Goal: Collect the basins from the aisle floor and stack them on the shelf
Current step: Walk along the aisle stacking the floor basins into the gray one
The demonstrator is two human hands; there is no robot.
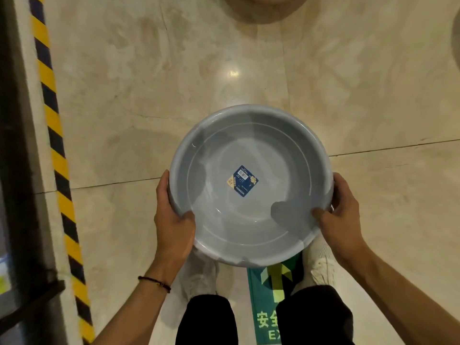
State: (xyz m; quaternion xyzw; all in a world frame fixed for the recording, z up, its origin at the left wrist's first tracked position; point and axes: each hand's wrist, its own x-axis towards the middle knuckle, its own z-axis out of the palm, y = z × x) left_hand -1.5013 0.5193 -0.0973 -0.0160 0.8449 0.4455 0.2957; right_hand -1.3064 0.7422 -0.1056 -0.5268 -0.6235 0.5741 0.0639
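Grey plastic basin (251, 185) held level above the marble floor (149, 95), left hand (174, 220) and right hand (341, 212) each gripping its rim.

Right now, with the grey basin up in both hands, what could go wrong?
The left hand and right hand hold the grey basin only at its rim, so it may slip or tilt. It hides part of the shoes and the floor, and a beige basin lies ahead: a likely trip hazard. The glossy floor may be slick.
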